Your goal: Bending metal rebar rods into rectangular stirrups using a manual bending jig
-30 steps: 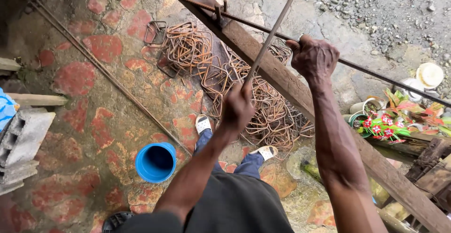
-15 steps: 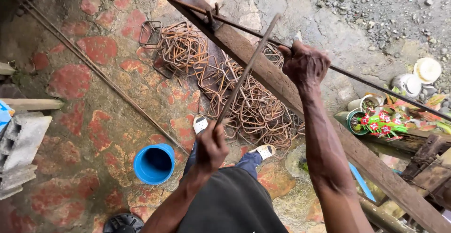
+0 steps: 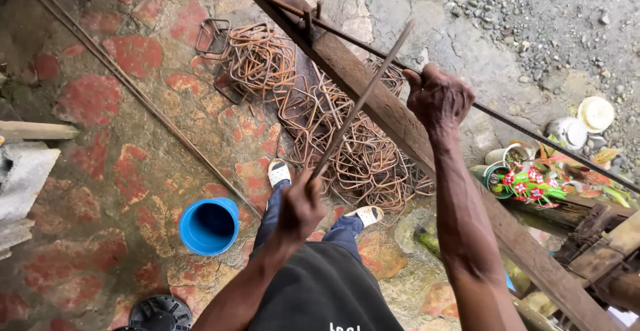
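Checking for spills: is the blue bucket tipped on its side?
No, the blue bucket stands upright on the paved ground, its open mouth facing up.

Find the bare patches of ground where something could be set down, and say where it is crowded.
Free: the paved floor left of the long rods on the ground, and the strip between those rods, the blue bucket and the pile of bent wire stirrups. Crowded: the stirrup pile under the wooden beam, and the pots and flowers at right.

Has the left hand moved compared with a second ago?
Yes. The left hand has pulled down and back toward the body, away from the wooden beam, bringing its metal bar along.
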